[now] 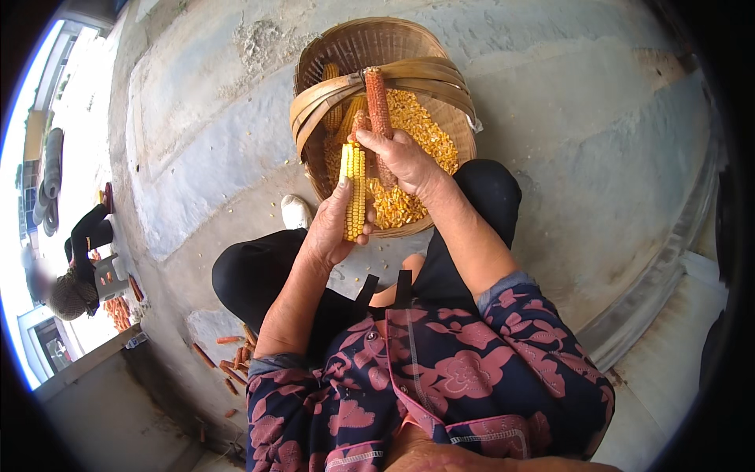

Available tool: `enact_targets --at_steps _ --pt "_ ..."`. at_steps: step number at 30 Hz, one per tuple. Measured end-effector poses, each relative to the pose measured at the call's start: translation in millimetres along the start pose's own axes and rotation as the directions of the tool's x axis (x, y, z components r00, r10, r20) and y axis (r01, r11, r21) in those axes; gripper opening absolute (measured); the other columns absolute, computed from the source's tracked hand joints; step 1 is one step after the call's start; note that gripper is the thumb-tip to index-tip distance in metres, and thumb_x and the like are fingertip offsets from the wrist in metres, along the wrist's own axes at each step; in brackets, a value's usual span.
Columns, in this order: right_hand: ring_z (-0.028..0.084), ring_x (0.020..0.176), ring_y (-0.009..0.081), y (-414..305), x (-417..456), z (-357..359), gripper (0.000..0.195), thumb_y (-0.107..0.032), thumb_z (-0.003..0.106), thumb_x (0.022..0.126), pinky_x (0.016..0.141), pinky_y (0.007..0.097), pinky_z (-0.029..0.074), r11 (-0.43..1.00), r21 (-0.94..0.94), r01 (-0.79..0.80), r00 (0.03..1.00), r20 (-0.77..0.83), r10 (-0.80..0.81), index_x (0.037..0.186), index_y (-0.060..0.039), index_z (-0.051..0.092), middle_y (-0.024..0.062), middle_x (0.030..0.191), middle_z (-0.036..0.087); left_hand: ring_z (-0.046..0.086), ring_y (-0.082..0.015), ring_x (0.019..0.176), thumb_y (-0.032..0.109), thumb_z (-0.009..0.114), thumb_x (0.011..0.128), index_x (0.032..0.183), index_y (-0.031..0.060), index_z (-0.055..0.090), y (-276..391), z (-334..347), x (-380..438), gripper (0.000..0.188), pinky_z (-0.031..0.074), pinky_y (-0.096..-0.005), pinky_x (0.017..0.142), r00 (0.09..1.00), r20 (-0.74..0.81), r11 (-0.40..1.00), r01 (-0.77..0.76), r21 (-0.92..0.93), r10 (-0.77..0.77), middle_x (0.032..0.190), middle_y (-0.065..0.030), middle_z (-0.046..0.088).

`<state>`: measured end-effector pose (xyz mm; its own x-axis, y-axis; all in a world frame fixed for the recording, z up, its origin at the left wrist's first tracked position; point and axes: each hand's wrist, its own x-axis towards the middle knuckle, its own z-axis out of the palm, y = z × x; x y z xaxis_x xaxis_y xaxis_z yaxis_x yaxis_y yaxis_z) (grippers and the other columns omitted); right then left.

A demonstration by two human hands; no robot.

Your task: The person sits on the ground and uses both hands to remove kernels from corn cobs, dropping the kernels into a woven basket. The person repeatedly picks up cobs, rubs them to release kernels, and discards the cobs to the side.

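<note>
My left hand (331, 229) grips an ear of corn (355, 197) with rows of yellow kernels, held upright over the basket's near rim. My right hand (407, 160) is closed around a bare reddish corncob (377, 103), its thumb at the top of the yellow ear. Below both hands stands a woven bamboo basket (466, 133) with a broad strap handle (321, 109) across it. Loose yellow kernels (422, 127) cover much of its inside. Unshelled ears (333, 115) lie at its left side, partly hidden by the handle.
Bare corncobs (236, 363) are piled on the concrete floor (590, 147) by my left side. Scattered kernels dot the floor around the basket. A white shoe (295, 212) shows beside the basket. At far left another person (76, 283) sits near a grey plastic chair (110, 277) and more cobs.
</note>
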<state>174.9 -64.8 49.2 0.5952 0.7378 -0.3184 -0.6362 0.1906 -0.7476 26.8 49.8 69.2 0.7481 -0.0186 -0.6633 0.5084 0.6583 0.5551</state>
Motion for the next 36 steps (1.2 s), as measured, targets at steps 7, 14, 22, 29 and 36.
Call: enact_targets --at_steps 7,14,22,29,36 --pt "0.065 0.085 0.0116 13.4 -0.3 -5.4 0.029 -0.031 0.062 0.1 0.077 0.0289 0.053 0.998 -0.055 0.034 0.982 -0.183 -0.044 0.107 -0.0033 0.067 0.0039 0.098 0.068 0.059 -0.0137 0.056 0.051 0.048 0.104 0.11 0.0008 0.056 -18.1 19.5 6.0 0.051 0.048 -0.0273 0.046 0.95 -0.065 0.798 -0.218 0.561 0.305 0.076 -0.0065 0.061" --pt "0.064 0.076 0.0153 25.9 4.8 2.3 0.042 -0.039 0.063 0.098 0.073 0.032 0.052 0.939 -0.337 0.064 0.901 -0.385 -0.2 0.096 0.0017 0.072 0.0063 0.089 0.07 0.059 -0.0117 0.067 0.046 0.05 0.105 0.098 0.0004 0.068 -29.8 11.0 15.3 0.049 0.051 -0.0307 0.058 0.965 -0.065 0.893 -0.209 0.399 0.255 0.076 -0.0046 0.064" --pt "0.063 0.085 0.0156 15.6 7.3 1.0 0.04 -0.039 0.058 0.102 0.077 0.0315 0.052 0.996 -0.086 -0.017 0.988 -0.153 0.004 0.111 -0.001 0.063 0.007 0.097 0.064 0.066 -0.0462 0.077 0.05 0.046 0.103 0.099 -0.005 0.061 -23.2 -1.6 21.5 0.057 0.051 -0.0514 0.069 0.808 -0.029 0.428 -0.28 0.859 0.588 0.077 -0.0295 0.064" --pt "0.061 0.086 0.0161 42.9 25.9 -8.4 0.048 -0.046 0.061 0.1 0.078 0.0309 0.05 0.95 -0.307 0.056 0.927 -0.338 -0.164 0.106 0.0013 0.064 0.0062 0.097 0.063 0.067 -0.0395 0.071 0.052 0.043 0.104 0.101 -0.0063 0.06 -21.7 -3.6 24.0 0.061 0.052 -0.0489 0.067 0.849 -0.009 0.652 -0.399 0.645 0.529 0.074 -0.0227 0.063" --pt "0.065 0.094 0.0204 15.4 10.1 -3.5 0.036 -0.032 0.057 0.103 0.085 0.0363 0.054 0.993 0.006 -0.12 0.992 -0.04 0.12 0.124 -0.0022 0.055 0.0111 0.109 0.065 0.065 -0.0498 0.075 0.046 0.056 0.099 0.091 -0.0079 0.056 -29.6 0.5 20.8 0.055 0.053 -0.053 0.067 0.75 -0.108 0.387 -0.208 0.899 0.653 0.078 -0.0324 0.063"
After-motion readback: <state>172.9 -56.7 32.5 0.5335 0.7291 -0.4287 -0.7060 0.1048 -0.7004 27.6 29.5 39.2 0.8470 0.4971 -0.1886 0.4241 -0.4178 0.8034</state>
